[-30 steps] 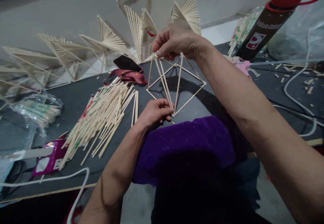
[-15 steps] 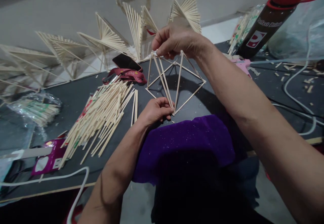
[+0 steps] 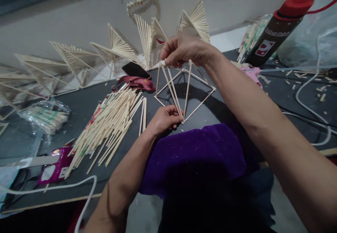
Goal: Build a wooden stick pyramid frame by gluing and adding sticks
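A frame of thin wooden sticks [image 3: 187, 89] stands on the dark table in front of me. My left hand [image 3: 170, 118] is closed at its near bottom corner, fingers pinching the stick ends there. Above, my right hand [image 3: 181, 52] pinches the upper left tip of the frame, where sticks meet. The far upper sticks are partly hidden behind my right hand. To the left lies a heap of loose wooden sticks [image 3: 110, 120], with a few more sticks [image 3: 143, 115] beside it.
Several finished stick structures [image 3: 116, 46] line the wall. A phone [image 3: 135, 70] and red lanyard [image 3: 139, 82] lie behind the heap. A pink glue gun [image 3: 251, 74] and dark bottle [image 3: 275, 32] stand right. Purple cloth [image 3: 195, 152] covers the near edge; a purple power strip [image 3: 56, 166] is left.
The whole view has shifted slightly, so things appear a little lower and further right. Both hands keep their hold on the stick frame, with no clear movement against it.
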The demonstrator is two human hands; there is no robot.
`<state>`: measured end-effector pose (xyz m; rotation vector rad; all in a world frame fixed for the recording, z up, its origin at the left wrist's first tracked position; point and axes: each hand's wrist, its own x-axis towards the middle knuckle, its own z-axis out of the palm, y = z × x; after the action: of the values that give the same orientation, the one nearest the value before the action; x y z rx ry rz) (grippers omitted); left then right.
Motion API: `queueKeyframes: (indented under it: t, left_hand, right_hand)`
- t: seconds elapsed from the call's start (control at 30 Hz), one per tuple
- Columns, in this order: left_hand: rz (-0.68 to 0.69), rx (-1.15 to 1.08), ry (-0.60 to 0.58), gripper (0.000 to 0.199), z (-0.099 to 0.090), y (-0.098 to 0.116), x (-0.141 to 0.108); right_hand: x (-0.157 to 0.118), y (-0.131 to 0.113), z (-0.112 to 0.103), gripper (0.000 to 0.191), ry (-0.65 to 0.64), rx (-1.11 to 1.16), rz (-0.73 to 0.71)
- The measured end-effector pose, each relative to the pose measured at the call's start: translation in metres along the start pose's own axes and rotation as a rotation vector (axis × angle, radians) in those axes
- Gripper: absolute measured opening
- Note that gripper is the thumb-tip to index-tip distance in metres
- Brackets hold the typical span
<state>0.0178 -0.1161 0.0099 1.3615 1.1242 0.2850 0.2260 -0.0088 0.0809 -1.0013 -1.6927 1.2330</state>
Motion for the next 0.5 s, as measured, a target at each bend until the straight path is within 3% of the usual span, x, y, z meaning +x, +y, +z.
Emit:
queueKeyframes:
  t: [0.5]
  left_hand:
    - [-0.009, -0.011, -0.027, 0.028, -0.0035, -0.0057, 0.0008]
  right_hand:
    - [-0.0033, -0.0019, -0.0008, 0.014, 0.0, 0.052, -0.011]
